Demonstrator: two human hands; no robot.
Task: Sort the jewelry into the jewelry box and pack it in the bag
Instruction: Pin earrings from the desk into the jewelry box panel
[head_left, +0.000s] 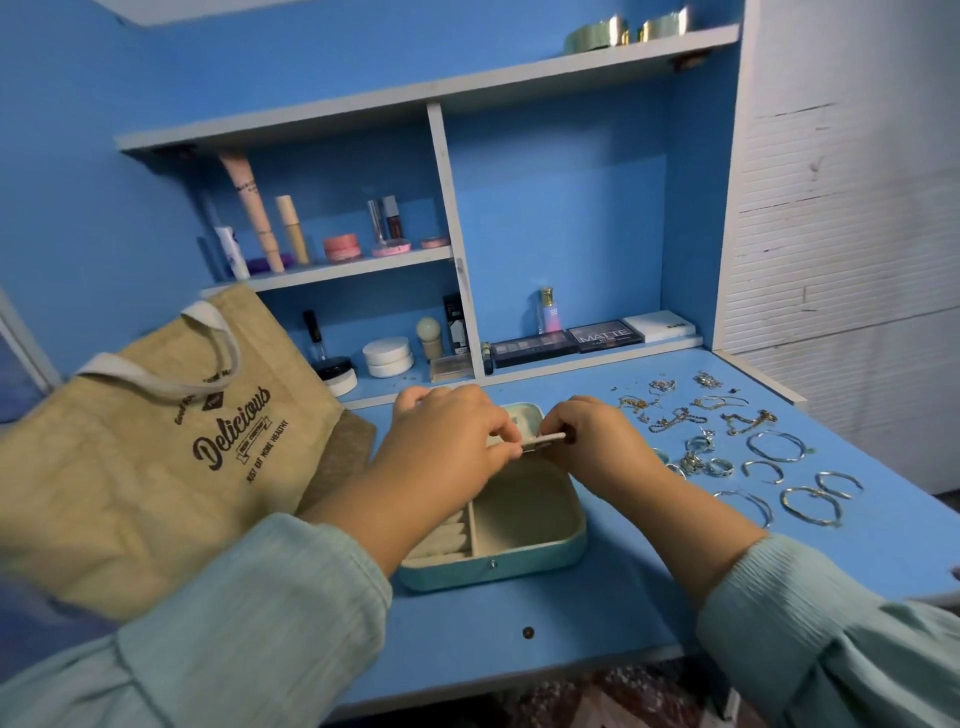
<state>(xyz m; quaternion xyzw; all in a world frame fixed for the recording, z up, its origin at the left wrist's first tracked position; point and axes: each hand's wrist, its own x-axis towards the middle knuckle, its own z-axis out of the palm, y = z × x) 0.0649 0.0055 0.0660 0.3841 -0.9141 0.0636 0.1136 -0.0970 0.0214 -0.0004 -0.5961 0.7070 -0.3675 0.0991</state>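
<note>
Box-prep step: left hand (447, 441) and right hand (597, 441) pinch a small flat insert (545, 440) over the open jewelry box (519, 558) mid-desk; jewelry (727, 447) still at the right edge, needs picking next.

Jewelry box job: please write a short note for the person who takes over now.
Left hand and right hand: both pinch a small flat piece above the open box; I cannot tell what the piece is.
Box: on the desk, visible compartments empty.
Jewelry: spread on the desk right of the box, unsorted.
Bag: left of the box.
Done: box opened.
Left: sort jewelry, close box, pack it.
</note>
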